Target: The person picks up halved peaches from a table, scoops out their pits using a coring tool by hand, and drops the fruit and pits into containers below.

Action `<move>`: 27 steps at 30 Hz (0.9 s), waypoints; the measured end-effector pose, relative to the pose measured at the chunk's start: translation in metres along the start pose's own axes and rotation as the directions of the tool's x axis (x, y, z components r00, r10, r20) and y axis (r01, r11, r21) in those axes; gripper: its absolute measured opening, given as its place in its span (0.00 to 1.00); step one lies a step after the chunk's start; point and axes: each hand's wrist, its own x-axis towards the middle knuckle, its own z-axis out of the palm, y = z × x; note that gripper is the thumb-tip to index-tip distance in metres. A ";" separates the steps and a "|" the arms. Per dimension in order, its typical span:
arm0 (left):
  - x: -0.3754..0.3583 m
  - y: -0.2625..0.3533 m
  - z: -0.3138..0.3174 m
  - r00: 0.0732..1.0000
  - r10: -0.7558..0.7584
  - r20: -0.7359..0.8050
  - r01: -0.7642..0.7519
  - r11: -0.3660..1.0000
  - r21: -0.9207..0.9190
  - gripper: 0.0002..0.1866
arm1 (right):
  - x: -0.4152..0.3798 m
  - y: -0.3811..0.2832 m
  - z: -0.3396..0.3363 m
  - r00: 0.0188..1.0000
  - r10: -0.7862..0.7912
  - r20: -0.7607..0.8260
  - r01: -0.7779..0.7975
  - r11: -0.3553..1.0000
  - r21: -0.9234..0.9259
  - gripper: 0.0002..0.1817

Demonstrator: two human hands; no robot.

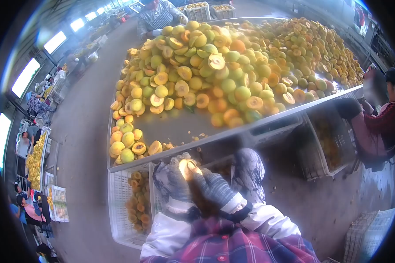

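Both my hands wear grey knit gloves and meet over my lap, just below the table's front edge. A cut yellow fruit half (187, 168) is held in my left hand (177, 180), its open face turned up. My right hand (215, 186) has its fingers closed against the same fruit at its right side; whether a tool is in it cannot be made out. A large heap of yellow-green fruit (197, 57), some whole and some halved, covers much of the metal table (166, 125) in front.
Below the table stand a white crate (120, 210) with fruit halves and another crate (314, 153) at right. A person (384, 118) sits at the right edge; another (160, 17) is beyond the table. More crates (368, 232) lie lower right; other workers and tables are far left.
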 end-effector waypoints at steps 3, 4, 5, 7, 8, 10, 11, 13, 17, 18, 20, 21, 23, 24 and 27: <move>0.005 -0.005 0.062 0.899 -0.071 -0.432 0.026 0.994 -0.108 0.11 | 0.001 -0.001 -0.001 0.985 -0.143 0.093 0.166 0.931 -0.325 0.25; 0.006 -0.016 0.070 0.902 -0.073 -0.426 0.031 0.994 -0.104 0.11 | -0.001 -0.003 -0.001 0.986 -0.135 0.093 0.158 0.933 -0.322 0.25; 0.006 -0.023 0.074 0.609 -0.312 -0.730 0.064 0.936 -0.347 0.09 | -0.003 -0.005 -0.001 0.979 0.067 0.192 -0.050 0.995 -0.090 0.24; -0.001 -0.037 0.063 0.691 -0.372 -0.620 0.163 0.916 -0.368 0.10 | -0.009 -0.005 0.003 0.912 0.240 0.331 -0.294 0.948 0.125 0.23; 0.000 -0.042 0.067 0.693 -0.374 -0.616 0.170 0.916 -0.364 0.10 | -0.013 -0.001 0.011 0.891 0.258 0.373 -0.325 0.937 0.128 0.24; 0.001 -0.055 0.078 0.542 -0.610 -0.578 -0.004 0.686 -0.728 0.11 | -0.024 0.007 0.021 0.865 0.279 0.418 -0.361 0.924 0.129 0.24; -0.003 -0.064 0.075 0.541 -0.612 -0.577 0.003 0.687 -0.726 0.11 | -0.031 0.009 0.025 0.949 0.151 0.278 -0.167 0.985 0.034 0.27; -0.013 -0.086 0.066 0.801 -0.334 -0.497 0.076 0.879 -0.470 0.13 | -0.042 0.010 0.034 0.989 0.003 0.148 0.010 0.996 -0.087 0.31; -0.018 -0.105 0.081 0.653 0.319 -0.687 -0.089 0.933 0.348 0.13 | -0.034 -0.003 0.026 0.815 0.454 0.359 -0.569 0.519 0.637 0.27; -0.017 -0.094 0.071 0.790 0.108 -0.603 -0.047 0.992 0.116 0.14 | -0.026 -0.009 0.015 0.606 0.489 0.628 -0.637 -0.174 0.751 0.24; -0.010 -0.053 0.043 0.935 -0.251 -0.252 0.167 0.935 -0.314 0.17 | -0.023 -0.005 -0.012 0.579 0.382 0.720 -0.691 -0.239 0.682 0.24; -0.006 -0.037 0.031 0.931 -0.364 -0.015 0.314 0.823 -0.473 0.18 | -0.020 -0.002 -0.024 0.548 0.263 0.794 -0.741 -0.289 0.607 0.25; 0.000 -0.031 0.024 0.878 -0.418 0.233 0.471 0.669 -0.574 0.19 | -0.008 0.000 -0.043 0.544 0.239 0.804 -0.776 -0.221 0.591 0.26; 0.003 -0.033 0.024 0.906 -0.348 0.241 0.422 0.778 -0.466 0.21 | -0.003 0.000 -0.051 0.538 0.215 0.815 -0.807 -0.149 0.571 0.28; 0.015 -0.028 0.016 0.856 -0.425 0.294 0.515 0.751 -0.413 0.23 | -0.009 0.002 -0.038 0.741 0.273 0.614 -0.610 -0.108 0.785 0.18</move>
